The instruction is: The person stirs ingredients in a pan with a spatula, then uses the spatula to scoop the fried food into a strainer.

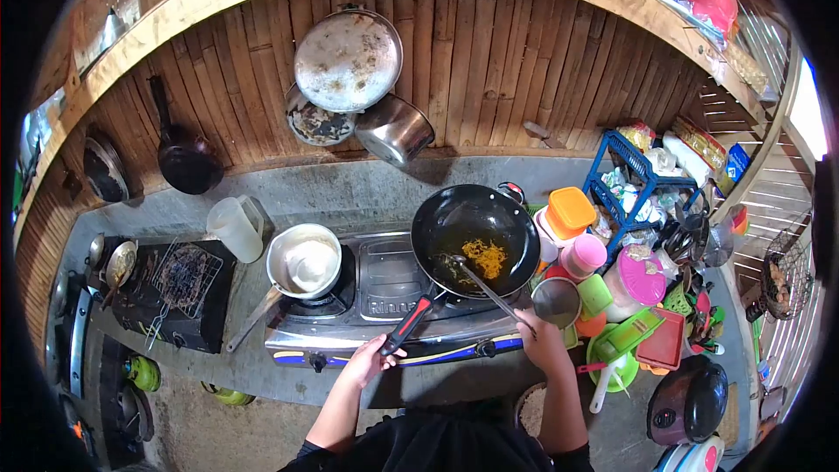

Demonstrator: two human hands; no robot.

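Now, starting far left, a wire rack (185, 275) with a charred load sits on the table (262, 389), at about nine o'clock from the wok. Next along, nearer that same nine o'clock line, a pale saucepan (281, 287) rests over the stove's (376, 323) left burner, its handle aiming between seven and eight.

And here's the left hand (373, 361), fingers wrapped round the red-and-black handle (406, 326) that leaves the wok (517, 225) at seven o'clock. The wok stands over the right burner, and near its middle lies the yellow-orange food (485, 256), loosely heaped in shiny liquid. So it's already in the wok, with no portion of it visible outside; whether it's cooked through, one can't tell.

Across to the right hand (546, 343): it grasps the long metal utensil (496, 295), which slants in from five o'clock, its head down in the liquid at the food's nine o'clock edge. Further right, a metal bowl (556, 301) waits at four o'clock from the wok, while an orange container (572, 210) sits between two and three.
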